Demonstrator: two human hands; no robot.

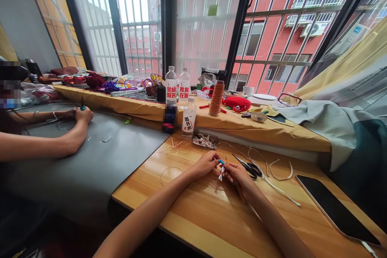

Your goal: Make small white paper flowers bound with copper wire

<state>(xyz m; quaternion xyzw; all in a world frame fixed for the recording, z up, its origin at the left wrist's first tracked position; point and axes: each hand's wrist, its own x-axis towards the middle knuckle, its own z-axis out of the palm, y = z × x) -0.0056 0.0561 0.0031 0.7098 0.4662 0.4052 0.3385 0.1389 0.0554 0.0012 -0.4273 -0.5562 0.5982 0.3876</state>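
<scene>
1. Pinching a small beaded piece (221, 172) between closed fingers, the left hand (207, 163) and right hand (238, 175) meet above the wooden surface (193, 205).
2. Scissors (249, 167) lie just beside the right hand; white cords (279, 177) and a phone (335, 209) lie farther right.
3. A bead tray (204, 140) and water bottle (189, 117) stand beyond; a co-worker's hand (84, 114) works well apart, left.

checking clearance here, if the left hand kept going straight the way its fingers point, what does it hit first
The left hand points right, at the small blue-and-white piece it pinches, with the right hand directly behind. Past those lie the black scissors, though depth is hard to judge.
</scene>
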